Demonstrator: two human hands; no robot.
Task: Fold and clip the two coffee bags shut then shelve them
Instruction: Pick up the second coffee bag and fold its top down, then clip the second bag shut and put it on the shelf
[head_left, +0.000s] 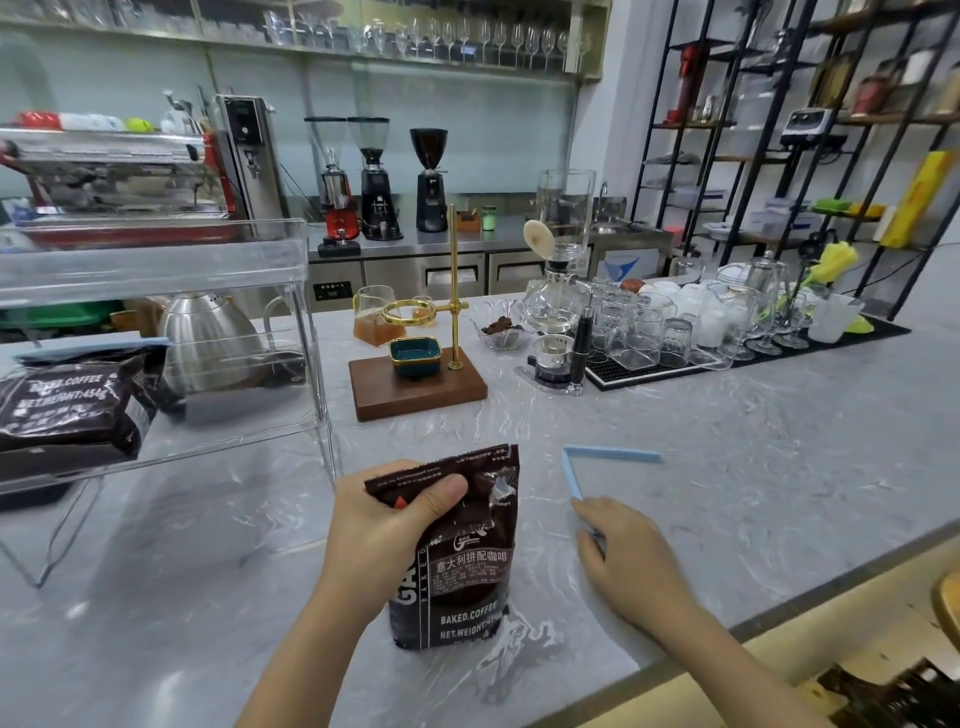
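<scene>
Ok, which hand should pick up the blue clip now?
Right. The right hand already touches the open blue clip on the counter, while the left hand is busy pinching the coffee bag top folded.

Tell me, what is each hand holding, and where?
Left hand pinches the coffee bag by its folded top; right hand touches the blue clip, not gripping.

Premises: a coffee bar or café preparation area. Evidence noted: a red espresso machine and three coffee grinders on the steel back counter; rows of stemmed glasses on the wall shelf; a siphon brewer, gold pour-over stand, steel kettle and upturned glasses on the marble-patterned surface.
</scene>
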